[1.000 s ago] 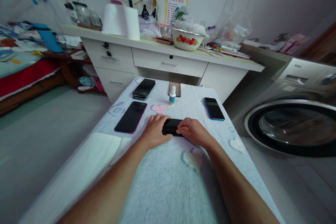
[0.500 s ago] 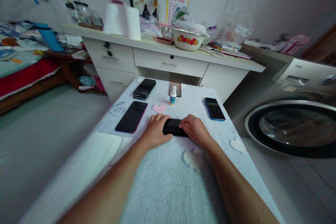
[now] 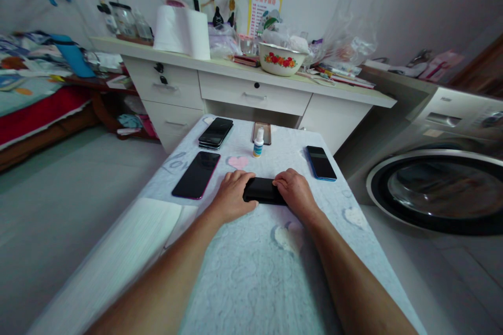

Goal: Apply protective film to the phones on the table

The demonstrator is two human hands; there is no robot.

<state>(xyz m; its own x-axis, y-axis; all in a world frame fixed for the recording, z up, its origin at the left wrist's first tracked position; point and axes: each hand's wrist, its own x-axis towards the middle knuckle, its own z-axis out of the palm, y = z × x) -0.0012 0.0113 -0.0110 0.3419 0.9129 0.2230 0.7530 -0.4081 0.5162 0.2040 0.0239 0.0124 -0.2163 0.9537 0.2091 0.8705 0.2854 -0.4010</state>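
Observation:
A black phone lies crosswise on the cloth-covered table. My left hand grips its left end, thumb along the near edge and fingers at the far side. Bunched fingers of my right hand press on the phone's upper face near its right end; anything under those fingertips is hidden. Beyond the phone stands a small white spray bottle with a blue and yellow label. To the left lies a dark phone with a pink-red edge.
A stack of phones is at the table's far left, and a blue-edged phone at right. Behind the bottle lies a brownish flat tray-like piece. A white desk borders the far end; a washing machine stands at right.
My right hand has slid slightly to the right along the phone, baring more of its black face. My left hand has stayed in place on the left end.

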